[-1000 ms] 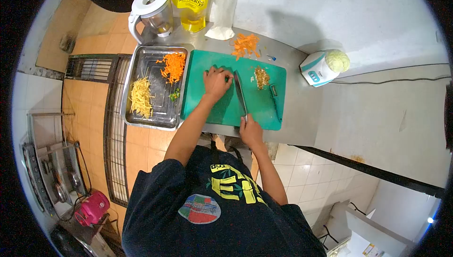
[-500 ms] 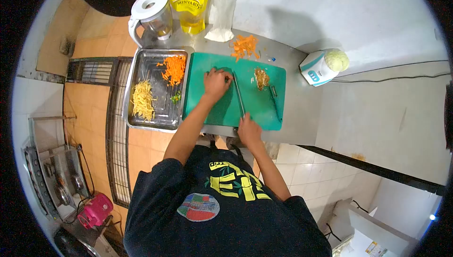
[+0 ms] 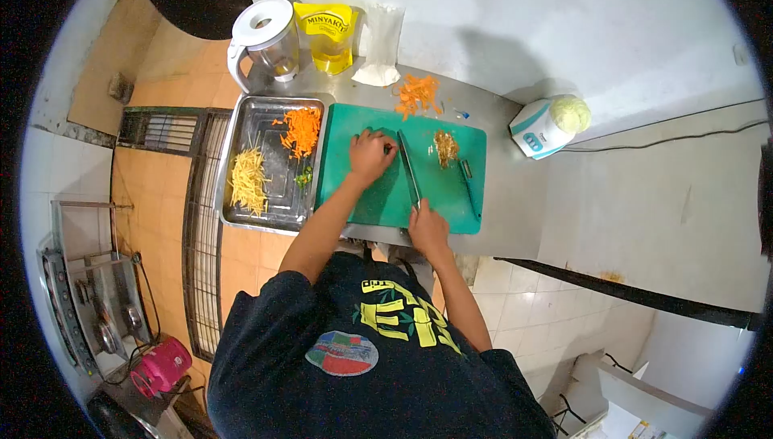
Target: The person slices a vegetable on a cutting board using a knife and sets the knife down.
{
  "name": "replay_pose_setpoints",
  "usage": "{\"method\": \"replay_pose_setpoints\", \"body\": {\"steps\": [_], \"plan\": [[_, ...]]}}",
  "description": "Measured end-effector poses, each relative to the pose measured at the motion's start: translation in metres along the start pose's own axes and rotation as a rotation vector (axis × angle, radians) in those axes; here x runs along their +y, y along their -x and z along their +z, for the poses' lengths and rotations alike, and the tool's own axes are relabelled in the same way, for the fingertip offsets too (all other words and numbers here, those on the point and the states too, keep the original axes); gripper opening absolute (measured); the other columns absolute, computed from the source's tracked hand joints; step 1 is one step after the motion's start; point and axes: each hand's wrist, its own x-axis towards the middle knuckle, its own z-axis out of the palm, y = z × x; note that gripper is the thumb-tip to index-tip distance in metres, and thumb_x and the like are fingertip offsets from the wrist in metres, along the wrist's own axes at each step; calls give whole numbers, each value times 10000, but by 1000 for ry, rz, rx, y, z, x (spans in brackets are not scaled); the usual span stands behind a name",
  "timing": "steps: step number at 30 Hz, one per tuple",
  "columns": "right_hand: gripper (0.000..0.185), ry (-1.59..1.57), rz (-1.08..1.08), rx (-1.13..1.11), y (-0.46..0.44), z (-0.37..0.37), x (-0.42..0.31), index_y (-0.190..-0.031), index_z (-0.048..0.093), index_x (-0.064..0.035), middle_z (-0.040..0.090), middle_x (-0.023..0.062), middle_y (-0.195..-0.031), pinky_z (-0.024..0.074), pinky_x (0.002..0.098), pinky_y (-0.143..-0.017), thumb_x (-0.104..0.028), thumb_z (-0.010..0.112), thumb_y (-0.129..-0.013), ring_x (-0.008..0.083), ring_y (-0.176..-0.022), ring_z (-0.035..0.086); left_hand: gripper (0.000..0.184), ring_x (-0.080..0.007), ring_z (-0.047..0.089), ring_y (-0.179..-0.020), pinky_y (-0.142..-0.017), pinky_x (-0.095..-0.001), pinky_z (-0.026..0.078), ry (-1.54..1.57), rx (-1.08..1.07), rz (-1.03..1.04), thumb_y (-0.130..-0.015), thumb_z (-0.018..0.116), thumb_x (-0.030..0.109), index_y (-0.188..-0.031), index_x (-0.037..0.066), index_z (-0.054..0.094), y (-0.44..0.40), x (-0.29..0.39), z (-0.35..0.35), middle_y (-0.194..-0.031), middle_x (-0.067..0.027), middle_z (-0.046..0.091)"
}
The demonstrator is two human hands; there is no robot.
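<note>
My right hand (image 3: 429, 229) grips the handle of a kitchen knife (image 3: 410, 167), whose blade points away from me over the green cutting board (image 3: 370, 205). To its left, my left hand (image 3: 372, 156) rests on the board with fingers curled. Something small and dark shows at its fingertips beside the blade, too small to name. On the board's right part lie a small heap of brownish scraps (image 3: 445, 150) and a dark-handled peeler (image 3: 470, 188), both apart from my hands.
Left of the board, a metal tray (image 3: 274, 217) holds shredded carrot (image 3: 301, 133), pale yellow strips (image 3: 249, 181) and green bits (image 3: 303, 176). Behind stand a blender jug (image 3: 278, 52), a yellow oil pouch (image 3: 328, 40) and carrot peelings (image 3: 417, 94). A kitchen scale (image 3: 533, 131) bears a cabbage (image 3: 570, 114).
The whole view has shifted, so the counter sits slightly lower in it. My hands keep nearly the same places on the board, with the knife still beside the left fingertips.
</note>
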Motion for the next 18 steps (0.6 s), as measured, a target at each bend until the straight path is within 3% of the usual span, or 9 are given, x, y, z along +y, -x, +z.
{"method": "replay_pose_setpoints", "body": {"steps": [2,5,18], "plan": [[417,11,-19,18,2,7,7,-1273,505,11,697,270,-803,538,602,-665,-329,495,-1032,471,-732,693,154,-300,628,-1029,-881,-504,467,-25,-13,-11,-849,728,347,-953,251,788,-2,1,-1,-1017,-28,724],[417,28,-26,35,3,14,11,-1279,502,6,697,266,-795,543,598,-668,-329,497,-1032,469,-732,695,81,-244,625,-950,-821,-441,459,-38,122,28,-788,758,278,-851,234,784,2,5,-3,-929,18,715],[381,42,-9,5,6,6,7,-1250,506,-15,699,277,-799,540,603,-657,-326,509,-1028,470,-724,696,104,-255,617,-986,-856,-469,446,31,66,-18,-784,762,282,-866,220,783,-1,3,-1,-946,16,711]]}}
